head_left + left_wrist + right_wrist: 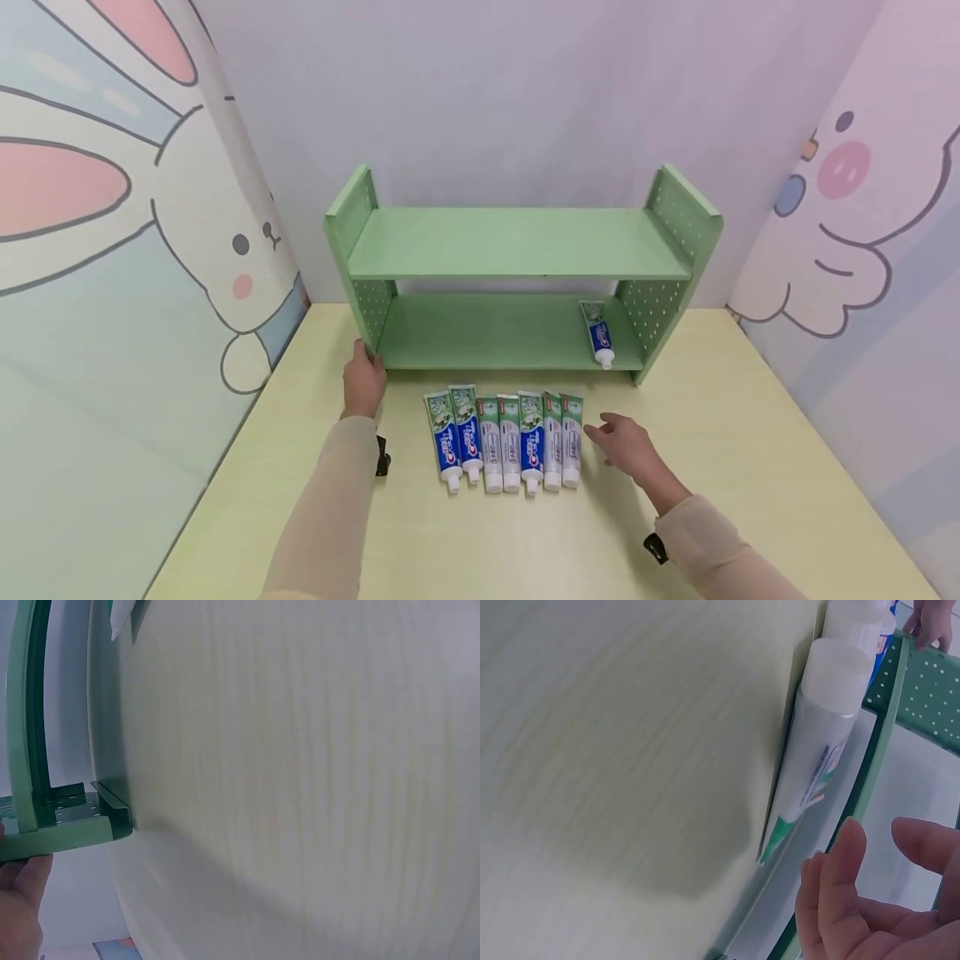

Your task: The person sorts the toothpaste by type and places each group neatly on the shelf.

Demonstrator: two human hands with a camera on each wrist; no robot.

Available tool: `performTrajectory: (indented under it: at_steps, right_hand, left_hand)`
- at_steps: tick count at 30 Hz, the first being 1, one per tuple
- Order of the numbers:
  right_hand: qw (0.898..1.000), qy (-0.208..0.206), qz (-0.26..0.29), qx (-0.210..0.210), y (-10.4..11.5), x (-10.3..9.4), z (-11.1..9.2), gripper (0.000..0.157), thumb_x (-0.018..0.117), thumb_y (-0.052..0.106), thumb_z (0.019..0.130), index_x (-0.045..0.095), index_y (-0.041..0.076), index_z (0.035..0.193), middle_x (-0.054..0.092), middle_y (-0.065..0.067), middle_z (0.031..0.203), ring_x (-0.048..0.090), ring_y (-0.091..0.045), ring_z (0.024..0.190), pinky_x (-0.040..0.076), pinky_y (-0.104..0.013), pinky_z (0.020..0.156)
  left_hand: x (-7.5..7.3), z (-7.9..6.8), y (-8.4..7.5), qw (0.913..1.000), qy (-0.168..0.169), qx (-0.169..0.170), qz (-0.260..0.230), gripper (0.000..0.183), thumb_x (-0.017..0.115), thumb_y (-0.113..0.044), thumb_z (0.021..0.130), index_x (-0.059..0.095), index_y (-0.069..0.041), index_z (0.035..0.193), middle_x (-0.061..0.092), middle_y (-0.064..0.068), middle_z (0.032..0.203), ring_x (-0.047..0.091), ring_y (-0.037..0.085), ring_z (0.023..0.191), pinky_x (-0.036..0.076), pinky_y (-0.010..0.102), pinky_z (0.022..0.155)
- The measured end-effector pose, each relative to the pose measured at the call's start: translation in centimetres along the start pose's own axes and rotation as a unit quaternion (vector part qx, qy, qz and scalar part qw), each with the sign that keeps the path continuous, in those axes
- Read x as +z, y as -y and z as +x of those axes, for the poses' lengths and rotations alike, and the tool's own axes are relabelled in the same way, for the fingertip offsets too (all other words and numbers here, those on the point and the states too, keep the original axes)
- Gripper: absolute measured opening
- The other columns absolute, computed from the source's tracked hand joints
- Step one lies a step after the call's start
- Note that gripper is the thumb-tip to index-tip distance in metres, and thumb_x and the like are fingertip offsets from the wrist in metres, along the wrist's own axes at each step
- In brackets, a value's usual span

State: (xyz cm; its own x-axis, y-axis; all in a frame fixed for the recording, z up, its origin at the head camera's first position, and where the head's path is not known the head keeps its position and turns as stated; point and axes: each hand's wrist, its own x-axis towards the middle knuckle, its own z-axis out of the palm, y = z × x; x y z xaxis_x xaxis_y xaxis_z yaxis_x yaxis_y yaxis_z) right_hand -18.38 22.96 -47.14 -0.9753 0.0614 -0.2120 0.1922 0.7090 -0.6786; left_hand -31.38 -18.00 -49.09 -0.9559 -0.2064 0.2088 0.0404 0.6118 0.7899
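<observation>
My left hand (363, 383) grips the lower front of the left side panel of a green two-tier shelf (517, 242). The left wrist view shows fingers (30, 881) against the panel's edge. Past the right end of a row of toothpaste tubes, my right hand (626, 446) hovers with thumb and fingers apart, holding nothing. Nearest to it is a white-and-green toothpaste tube (572, 442), its white cap towards me. The row mixes such tubes with blue-and-green ones, like the leftmost toothpaste tube (445, 442). Another blue-and-green toothpaste tube (600, 333) lies on the lower tier, at its right.
The shelf stands at the back of a pale wood-grain table (480, 550), with the tubes in front of it. Curtain-like walls surround the table, with a cartoon rabbit (225, 225) at left and a cartoon pig (832, 217) at right.
</observation>
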Motion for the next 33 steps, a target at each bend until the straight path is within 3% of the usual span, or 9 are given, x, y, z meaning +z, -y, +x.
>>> performTrajectory:
  at_steps: [17,33]
  right_hand:
    - [1.000,0.013,-0.004,0.017,0.1,2.0,-0.7,0.056,0.059,0.023,0.097,0.044,-0.017,0.132,0.064,-0.024,0.106,0.061,-0.019,0.059,0.051,-0.039,0.063]
    - [1.000,0.021,-0.002,0.022,0.0,3.3,-0.7,0.055,0.060,0.018,0.095,0.043,-0.019,0.132,0.063,-0.021,0.104,0.059,-0.017,0.061,0.051,-0.033,0.059]
  left_hand:
    - [0.1,-0.1,0.2,1.0000,-0.004,-0.001,0.006,0.032,0.045,-0.006,0.102,0.038,0.004,0.132,0.053,0.033,0.126,0.053,0.044,0.116,0.046,0.053,0.090]
    - [0.3,0.1,0.5,1.0000,-0.005,0.004,-0.003,0.032,0.047,-0.008,0.102,0.039,0.002,0.132,0.055,0.032,0.124,0.056,0.043,0.113,0.048,0.052,0.087]
